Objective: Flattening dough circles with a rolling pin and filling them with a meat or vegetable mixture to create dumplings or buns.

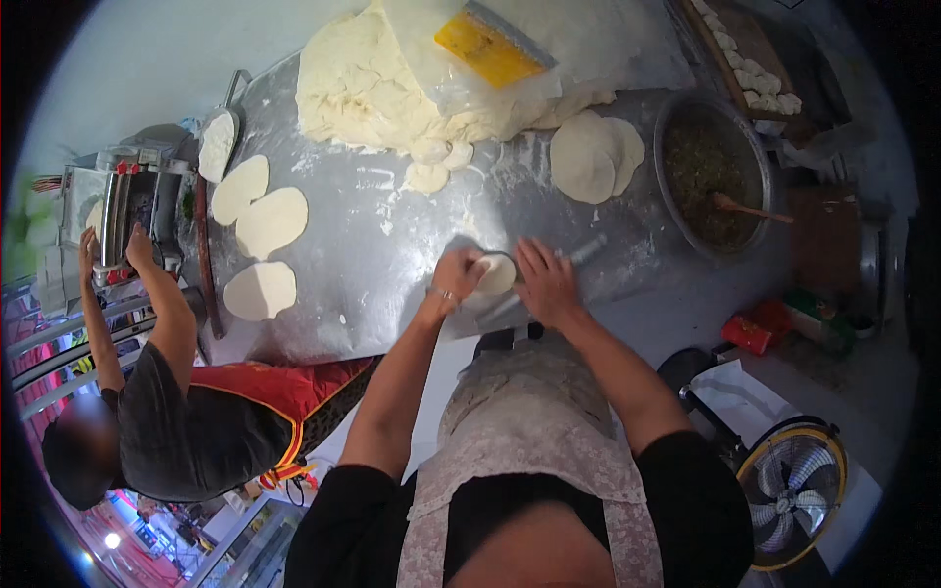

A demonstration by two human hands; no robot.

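Note:
My left hand pinches the edge of a small round of dough near the front edge of the metal table. Beneath the palm of my right hand lies a thin rolling pin, blurred, set at a slant with both ends showing. The dough round is between my hands, close to the pin. Several dough lumps sit farther back. Behind them is a large mass of dough, partly under a plastic sheet with a yellow-bladed scraper on top.
Flattened dough sheets lie at left, stacked rounds at right. A big bowl of filling holds a wooden spoon. At left, a co-worker's hands are at a roller machine. A fan stands at lower right.

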